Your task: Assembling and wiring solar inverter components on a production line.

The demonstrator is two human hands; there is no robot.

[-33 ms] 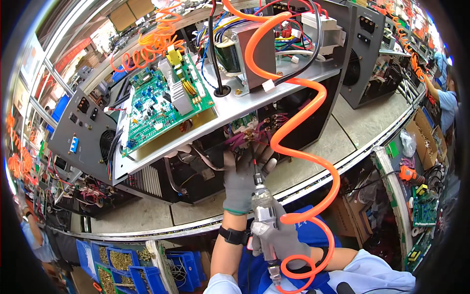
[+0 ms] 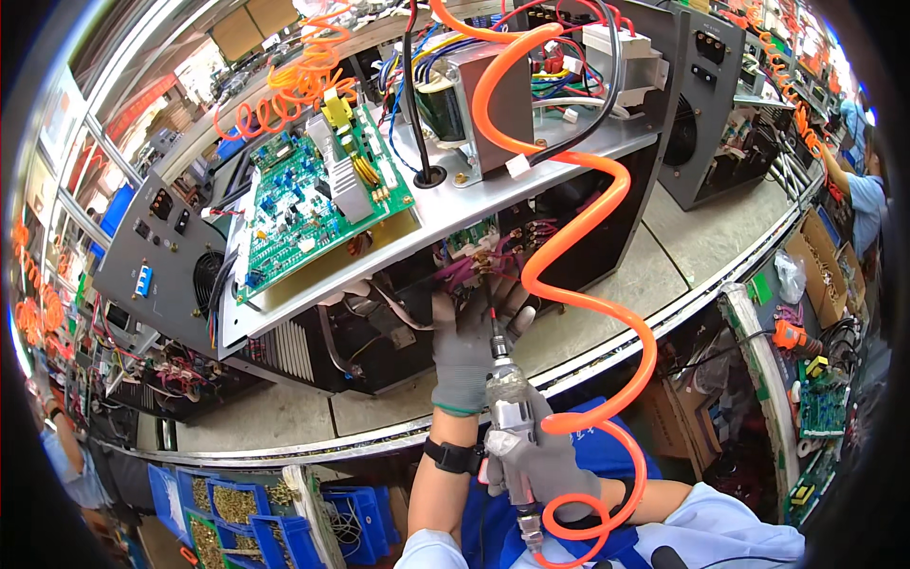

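Observation:
My right hand (image 2: 555, 467), in a grey glove, grips a pneumatic screwdriver (image 2: 509, 410) whose bit points up into an open black machine chassis (image 2: 398, 351). My left hand (image 2: 464, 349), also grey-gloved and wearing a black wristband, rests at the chassis opening. Its fingers are spread against a bundle of purple wires (image 2: 479, 270), and the bit runs between thumb and fingers. An orange coiled air hose (image 2: 580, 248) loops from the tool's base up past the chassis. What the bit's tip touches is hidden by my left fingers.
On the hinged grey metal panel (image 2: 474, 204) above lie a green circuit board (image 2: 313, 204) and a transformer (image 2: 466, 95). Other grey machine housings (image 2: 161, 266) stand left and right. Blue bins of small parts (image 2: 237, 507) sit below the bench edge. Another person (image 2: 863, 199) works at far right.

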